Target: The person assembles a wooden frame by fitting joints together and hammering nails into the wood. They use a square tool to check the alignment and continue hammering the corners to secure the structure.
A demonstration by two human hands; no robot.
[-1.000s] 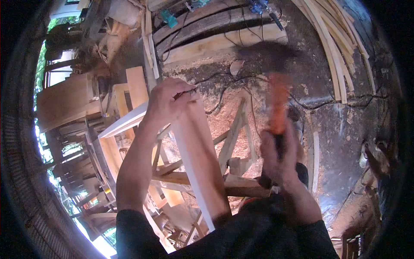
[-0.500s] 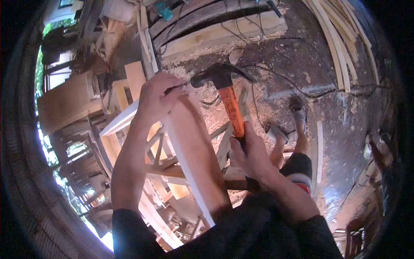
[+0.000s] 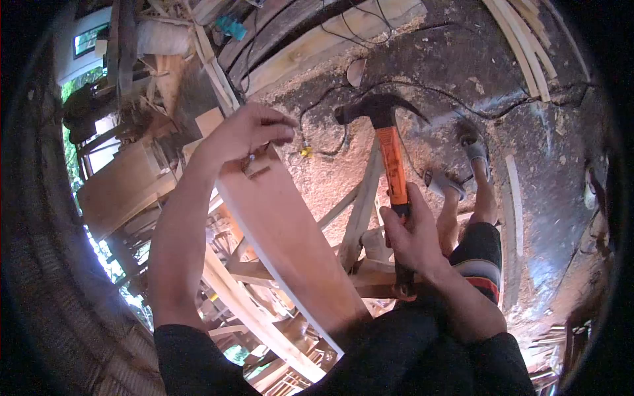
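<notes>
My right hand [image 3: 417, 231] grips a claw hammer [image 3: 394, 165] by its orange and black handle. The black hammer head is raised beyond the board, apart from my left hand. My left hand [image 3: 254, 135] is at the far end of a flat, pale wooden board [image 3: 294, 231], its fingers bent together. Something small and shiny shows under them, too small to name. Beside it, a dark notch [image 3: 257, 171] is cut into the board's face. The near end of the board reaches my dark shirt.
Wooden supports [image 3: 362, 204] stand below the board. Wood shavings and a black cable [image 3: 436, 92] cover the floor. Long wood strips [image 3: 518, 43] lie at upper right. Legs in dark shorts [image 3: 485, 254] and grey shoes [image 3: 444, 183] are at right. Stacked timber fills the left.
The hammer has moved right, away from my left hand. My left hand has shifted slightly left, and the notch at the board's end now shows. The whole view has turned slightly.
</notes>
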